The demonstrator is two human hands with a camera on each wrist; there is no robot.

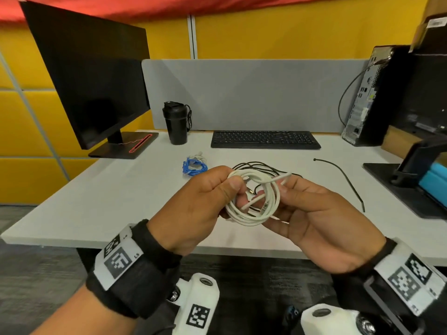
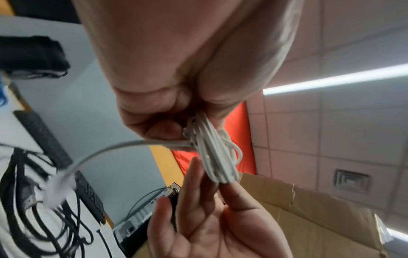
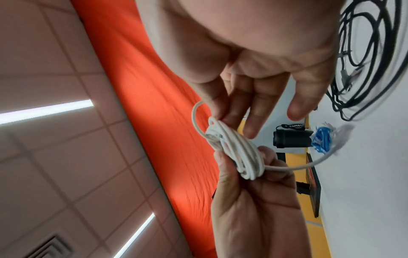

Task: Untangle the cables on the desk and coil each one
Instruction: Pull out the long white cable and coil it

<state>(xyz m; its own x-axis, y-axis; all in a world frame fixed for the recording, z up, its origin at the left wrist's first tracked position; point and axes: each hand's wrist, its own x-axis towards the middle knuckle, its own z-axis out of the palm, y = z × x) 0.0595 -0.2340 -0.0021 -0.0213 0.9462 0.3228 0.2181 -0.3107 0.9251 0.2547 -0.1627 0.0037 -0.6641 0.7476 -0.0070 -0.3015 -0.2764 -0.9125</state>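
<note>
A white cable (image 1: 254,209) is wound into a small coil and held above the desk's front edge. My left hand (image 1: 232,187) grips the coil's upper left between thumb and curled fingers. My right hand (image 1: 284,187) pinches its right side with thumb and forefinger, the other fingers straight. In the left wrist view the white cable (image 2: 217,157) trails a loose end to the left, its plug blurred. The right wrist view shows the white cable (image 3: 234,148) between both hands. A loose black cable (image 1: 263,165) lies on the desk behind them. A blue cable (image 1: 194,167) lies coiled further left.
A keyboard (image 1: 265,139) and a black bottle (image 1: 177,123) stand at the back of the desk (image 1: 108,204). A monitor (image 1: 96,76) is at the left, a computer tower (image 1: 370,97) at the right. A thin black cable (image 1: 343,176) lies at the right by a black stand (image 1: 411,189).
</note>
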